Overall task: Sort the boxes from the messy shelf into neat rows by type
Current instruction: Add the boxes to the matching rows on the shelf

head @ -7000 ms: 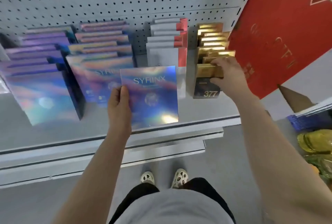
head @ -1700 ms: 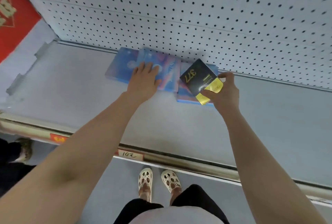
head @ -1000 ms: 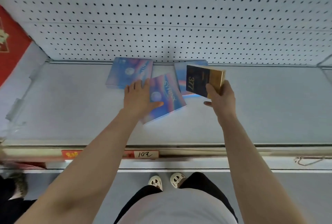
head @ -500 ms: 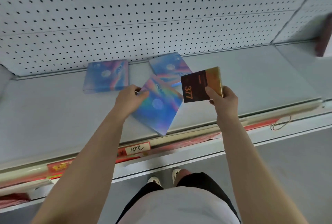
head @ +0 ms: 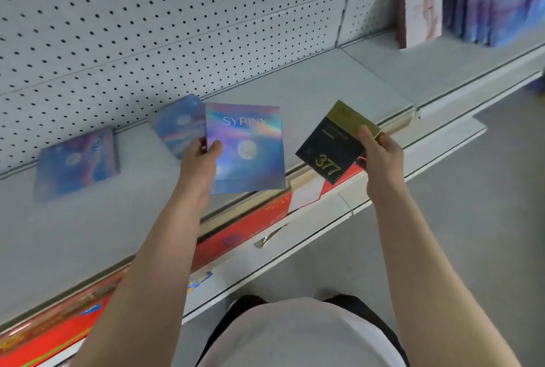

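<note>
Transfer step: left hand [head: 200, 160] grips SYRINX box [head: 246, 148], right hand [head: 380, 154] grips 377 box [head: 333, 142]; next, carry each to its matching row.

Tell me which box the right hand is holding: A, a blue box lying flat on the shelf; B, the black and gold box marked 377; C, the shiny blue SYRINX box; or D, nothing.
B: the right hand grips the black and gold 377 box, while the left hand holds the SYRINX box.
</note>
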A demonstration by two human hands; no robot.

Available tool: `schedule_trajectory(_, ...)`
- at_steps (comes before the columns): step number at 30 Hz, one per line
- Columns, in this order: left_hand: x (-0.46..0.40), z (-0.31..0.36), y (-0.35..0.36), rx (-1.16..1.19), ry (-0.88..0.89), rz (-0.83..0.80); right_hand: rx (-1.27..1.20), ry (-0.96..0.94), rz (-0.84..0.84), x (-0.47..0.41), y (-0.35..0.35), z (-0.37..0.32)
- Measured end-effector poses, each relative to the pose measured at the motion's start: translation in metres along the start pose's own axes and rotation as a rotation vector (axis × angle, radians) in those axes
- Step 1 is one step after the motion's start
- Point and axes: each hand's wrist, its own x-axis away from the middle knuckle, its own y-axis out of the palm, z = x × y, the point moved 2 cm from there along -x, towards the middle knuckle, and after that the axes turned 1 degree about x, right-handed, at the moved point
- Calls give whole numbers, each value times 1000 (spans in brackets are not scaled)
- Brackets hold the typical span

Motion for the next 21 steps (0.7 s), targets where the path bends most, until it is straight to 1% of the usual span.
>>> schedule_trajectory(3, 17, 8, 68, 25, 20, -18, 15, 8, 47, -20, -64, -8)
schedule_trajectory(9, 53, 18, 220, 103, 9, -122, 73, -18, 172, -62, -204, -21)
schedule_trajectory(13, 76, 32, 314, 137, 38, -174, 106, 2, 257, -95, -286, -32)
schedule_trajectory(16, 89, 40, 370, 151, 47, -216, 118, 15, 301, -119, -333, -37)
schedule_trajectory(21, 86, 51, 449, 135, 47, -266, 107, 32, 348, -165, -388, -43)
